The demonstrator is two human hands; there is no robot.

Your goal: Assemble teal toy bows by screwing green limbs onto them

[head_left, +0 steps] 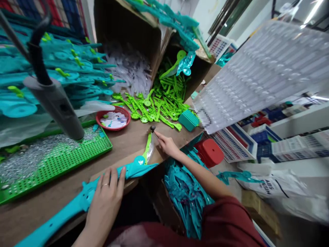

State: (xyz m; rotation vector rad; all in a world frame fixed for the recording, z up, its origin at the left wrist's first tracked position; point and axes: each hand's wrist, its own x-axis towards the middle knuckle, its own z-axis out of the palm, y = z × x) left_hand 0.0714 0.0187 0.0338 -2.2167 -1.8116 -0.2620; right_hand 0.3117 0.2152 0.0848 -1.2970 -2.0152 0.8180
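My left hand (109, 187) lies over a long teal plastic part (60, 214), fingers bent across its top and pressing it against the table edge; the thumb is hidden. A green plastic arm (148, 145) and a clear plastic piece (150, 154) join the teal part near its round end and point away from me. In the closed fingers of my right hand (168, 145) is a small hammer (152, 128). Its dark head is at the far tip of the green arm; whether they touch I cannot tell.
A green perforated tray (97, 149) of small metal pieces stands left, below a hanging grey tool (55, 106). Beyond are a red basket (123, 127), loose green arms (154, 108) and a teal block (189, 120). A bin of teal parts (183, 185) sits below my right arm.
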